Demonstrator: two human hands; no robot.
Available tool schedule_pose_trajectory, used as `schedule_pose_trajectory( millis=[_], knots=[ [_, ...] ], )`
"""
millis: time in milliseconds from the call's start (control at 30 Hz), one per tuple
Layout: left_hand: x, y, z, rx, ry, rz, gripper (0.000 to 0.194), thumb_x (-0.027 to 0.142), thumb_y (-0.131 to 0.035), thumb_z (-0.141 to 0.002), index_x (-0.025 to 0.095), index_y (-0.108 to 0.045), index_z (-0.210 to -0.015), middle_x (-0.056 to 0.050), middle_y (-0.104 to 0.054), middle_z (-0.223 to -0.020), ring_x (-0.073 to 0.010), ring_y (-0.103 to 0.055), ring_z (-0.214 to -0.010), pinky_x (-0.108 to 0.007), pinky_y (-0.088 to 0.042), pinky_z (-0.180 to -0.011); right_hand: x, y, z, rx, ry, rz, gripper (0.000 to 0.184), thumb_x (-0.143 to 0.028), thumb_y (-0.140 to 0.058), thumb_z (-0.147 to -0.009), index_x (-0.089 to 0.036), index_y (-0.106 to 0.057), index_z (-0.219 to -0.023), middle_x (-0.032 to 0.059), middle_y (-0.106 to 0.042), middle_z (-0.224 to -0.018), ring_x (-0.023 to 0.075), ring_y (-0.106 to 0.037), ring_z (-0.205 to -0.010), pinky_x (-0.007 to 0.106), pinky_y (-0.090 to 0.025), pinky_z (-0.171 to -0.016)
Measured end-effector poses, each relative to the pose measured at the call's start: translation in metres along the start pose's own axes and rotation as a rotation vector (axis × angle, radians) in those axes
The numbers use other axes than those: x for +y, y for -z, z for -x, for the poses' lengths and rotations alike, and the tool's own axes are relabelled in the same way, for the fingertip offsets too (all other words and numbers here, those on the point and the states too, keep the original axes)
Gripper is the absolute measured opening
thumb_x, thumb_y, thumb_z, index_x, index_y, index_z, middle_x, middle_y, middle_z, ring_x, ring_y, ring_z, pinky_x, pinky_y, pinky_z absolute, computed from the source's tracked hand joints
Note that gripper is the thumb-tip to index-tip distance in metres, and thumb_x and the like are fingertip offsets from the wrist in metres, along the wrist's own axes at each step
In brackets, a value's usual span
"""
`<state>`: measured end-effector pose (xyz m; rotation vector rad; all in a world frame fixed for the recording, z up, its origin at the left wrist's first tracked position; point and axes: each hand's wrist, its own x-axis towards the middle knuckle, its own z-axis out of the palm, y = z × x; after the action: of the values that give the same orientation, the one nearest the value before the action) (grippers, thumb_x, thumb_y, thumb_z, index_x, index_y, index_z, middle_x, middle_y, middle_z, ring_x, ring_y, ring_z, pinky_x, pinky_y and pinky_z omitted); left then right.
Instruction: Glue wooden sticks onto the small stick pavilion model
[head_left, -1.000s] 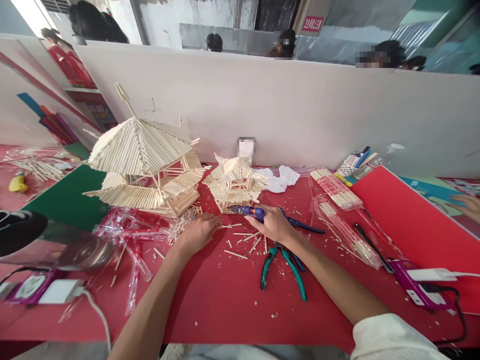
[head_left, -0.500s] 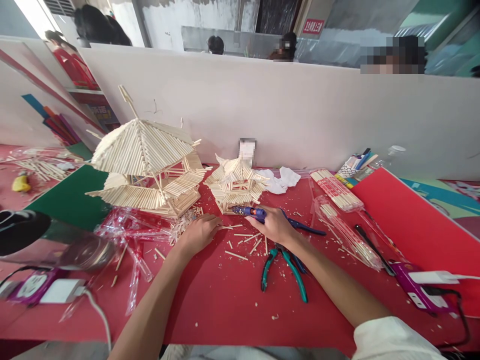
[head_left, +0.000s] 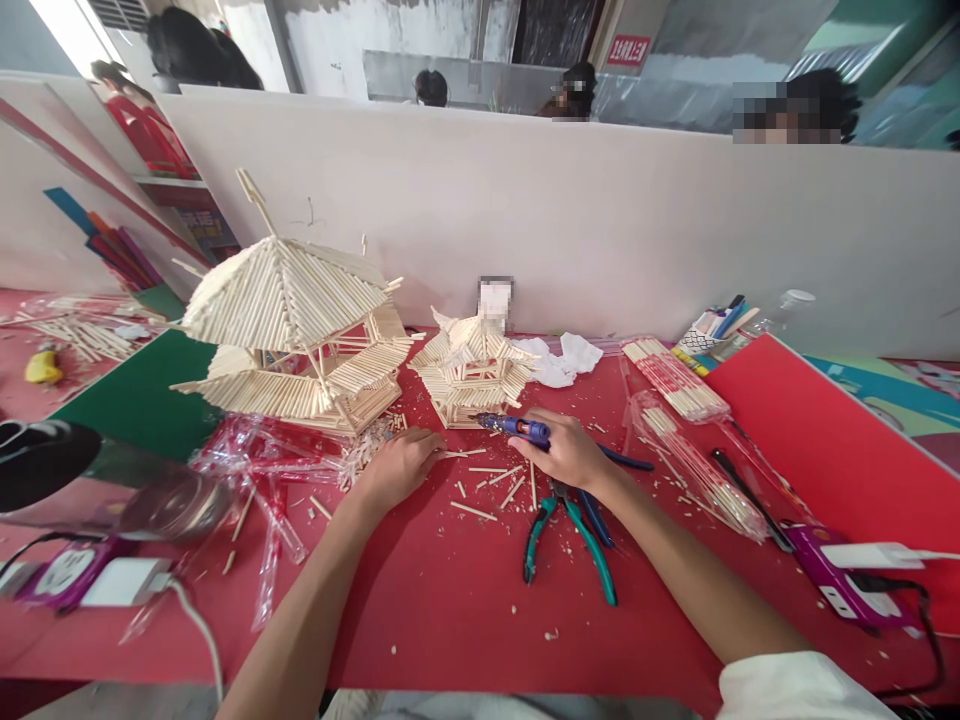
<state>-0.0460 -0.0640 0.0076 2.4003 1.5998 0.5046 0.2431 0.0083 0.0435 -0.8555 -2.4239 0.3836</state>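
My right hand is wrapped round a blue hot glue gun, its nozzle pointing left at the foot of the small pavilion model built of thin sticks. My left hand lies low over the table, its fingers pinched on a thin wooden stick whose end sticks out to the right. Behind that hand stands a larger stick pavilion with a wide sloping roof. Several cut sticks lie between my hands. Green-handled pliers rest open below my right forearm.
Bundles of wrapped sticks and a red board are on the right. Crumpled plastic wrappers, a dark-lidded bottle and a purple power socket sit left. A white partition closes off the back.
My right hand has drawn the glue gun a little to the right, its nozzle shifting away from the small pavilion's base. My left hand stays in place.
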Motion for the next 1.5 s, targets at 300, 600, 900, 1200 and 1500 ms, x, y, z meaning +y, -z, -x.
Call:
schedule_pose_trajectory(
  millis=[300,600,900,1200,1500],
  knots=[
    [0.002,0.001,0.000,0.049,0.003,0.058,0.019,0.025,-0.046,-0.101,0.023,-0.066,-0.102,-0.006,-0.070,-0.100,-0.0206,-0.067,-0.094,-0.030,-0.051,-0.083,0.013,0.012,0.013,0.055,-0.094,-0.021,0.035,-0.048,-0.054,-0.097,-0.023,-0.049,-0.073,0.0017,-0.056,-0.072,0.0184,-0.055,-0.065,0.030,-0.039,-0.061],
    [0.002,0.001,-0.002,0.077,0.016,0.069,0.021,0.025,-0.045,-0.101,0.023,-0.065,-0.102,-0.006,-0.071,-0.099,-0.0204,-0.067,-0.094,-0.031,-0.051,-0.083,0.020,0.014,0.013,0.058,-0.125,-0.039,0.036,-0.050,-0.054,-0.096,-0.022,-0.054,-0.074,0.0018,-0.060,-0.072,0.0174,-0.057,-0.065,0.029,-0.040,-0.062],
    [0.001,0.001,-0.002,0.096,0.008,0.053,0.020,0.022,-0.046,-0.100,0.023,-0.066,-0.101,-0.006,-0.071,-0.097,-0.0194,-0.067,-0.091,-0.030,-0.051,-0.081,0.022,0.013,0.014,0.056,-0.133,-0.015,0.037,-0.051,-0.053,-0.096,-0.022,-0.058,-0.074,0.0025,-0.063,-0.071,0.0183,-0.059,-0.064,0.029,-0.041,-0.062],
    [-0.003,-0.002,-0.002,0.132,0.005,0.085,0.017,0.022,-0.047,-0.100,0.022,-0.064,-0.102,-0.006,-0.073,-0.100,-0.0197,-0.068,-0.095,-0.031,-0.052,-0.086,0.022,0.013,0.014,0.055,-0.143,-0.010,0.036,-0.051,-0.054,-0.096,-0.022,-0.059,-0.074,0.0024,-0.063,-0.071,0.0182,-0.060,-0.064,0.029,-0.041,-0.061],
    [0.001,0.002,-0.003,0.172,-0.010,0.092,0.020,0.024,-0.045,-0.102,0.022,-0.064,-0.105,-0.006,-0.073,-0.100,-0.0197,-0.068,-0.092,-0.031,-0.052,-0.083,0.021,0.014,0.014,0.071,-0.157,-0.023,0.036,-0.050,-0.056,-0.095,-0.022,-0.061,-0.074,0.0032,-0.065,-0.070,0.0187,-0.060,-0.062,0.029,-0.042,-0.060]
  ],
)
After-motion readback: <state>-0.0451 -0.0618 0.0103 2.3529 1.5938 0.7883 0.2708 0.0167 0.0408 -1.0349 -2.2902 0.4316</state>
